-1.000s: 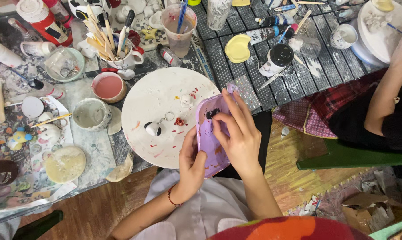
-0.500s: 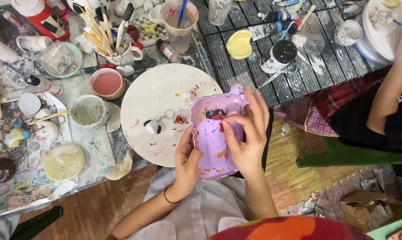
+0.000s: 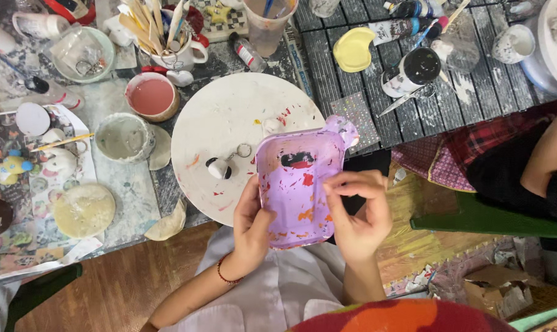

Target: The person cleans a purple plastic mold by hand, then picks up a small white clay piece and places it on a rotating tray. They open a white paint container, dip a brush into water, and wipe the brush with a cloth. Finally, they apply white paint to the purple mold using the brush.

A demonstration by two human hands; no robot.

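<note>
I hold a shallow purple paint tray (image 3: 298,184), smeared with red, orange and black paint, flat with its inside facing up, over the table's near edge. My left hand (image 3: 252,226) grips its left rim with the thumb on the inside. My right hand (image 3: 358,212) holds the right rim, fingers curled over it. Just beyond the tray lies a round white board (image 3: 229,123) with paint flecks and a small white figure on a key ring (image 3: 220,167).
A pink-filled bowl (image 3: 150,95), a grey-filled bowl (image 3: 123,138), a mug of brushes and sticks (image 3: 167,37), a yellow palette (image 3: 354,49), paint bottles and a black-topped jar (image 3: 410,72) crowd the table. Another person's arm (image 3: 552,154) is at the right.
The purple tray has turned from edge-on and upright to lying flat with its inside up. Both hands have shifted to its side rims and come slightly nearer to me.
</note>
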